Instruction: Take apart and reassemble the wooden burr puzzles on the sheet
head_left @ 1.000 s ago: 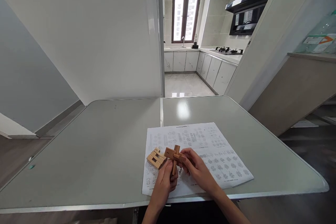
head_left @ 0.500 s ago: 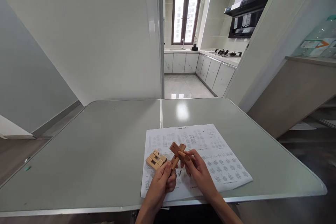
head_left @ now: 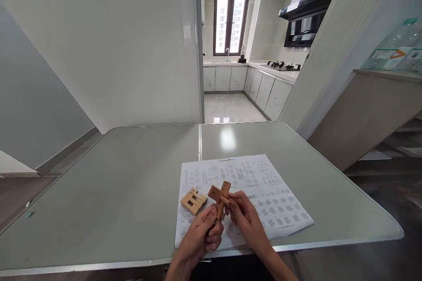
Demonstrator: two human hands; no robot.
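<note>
A small wooden cross (head_left: 219,196), made of two notched sticks joined at right angles, is held just above a printed instruction sheet (head_left: 263,186). My left hand (head_left: 201,235) is closed round the lower end of the upright stick. My right hand (head_left: 244,217) pinches the right arm of the cross with its fingertips. Left of the cross, a few more notched wooden pieces (head_left: 194,199) lie side by side on the sheet, apart from both hands.
The sheet lies near the front edge of a grey folding table (head_left: 115,184) with a seam down its middle. Behind it stand a white wall and a doorway into a kitchen. A counter (head_left: 379,105) rises on the right.
The cross has been turned and tilted between my hands, from upright to slanted. Both hands have kept their hold and shifted slightly nearer to me.
</note>
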